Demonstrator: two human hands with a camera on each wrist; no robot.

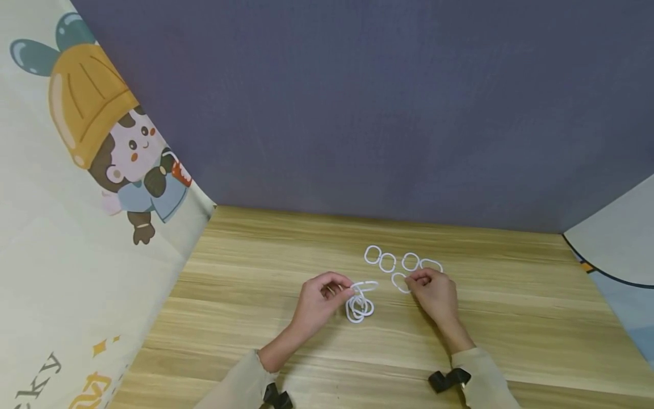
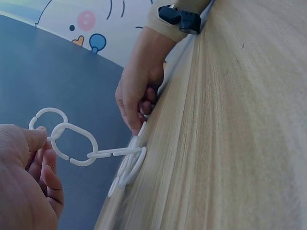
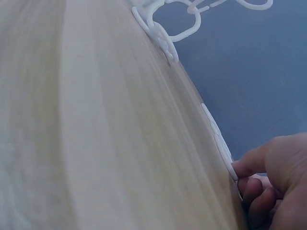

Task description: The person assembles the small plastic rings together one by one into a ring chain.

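My left hand (image 1: 322,298) pinches an end ring of a white plastic ring chain (image 2: 95,143) between thumb and fingertips. In the left wrist view several linked rings hang from that grip, and the lower ones reach the tabletop in a small heap. To the right, my right hand (image 1: 435,292) pinches the edge of a loose white ring (image 1: 393,279) at table level. The right wrist view shows thumb and finger on the rim of a ring (image 3: 233,171); its far side is hidden by the hand.
Several more loose white rings, among them a rounded one (image 1: 365,254), lie on the wooden table (image 1: 265,250) just beyond the hands. A dark blue-grey panel (image 1: 383,113) rises behind the table. A cartoon-printed sheet (image 1: 51,255) hangs at the left.
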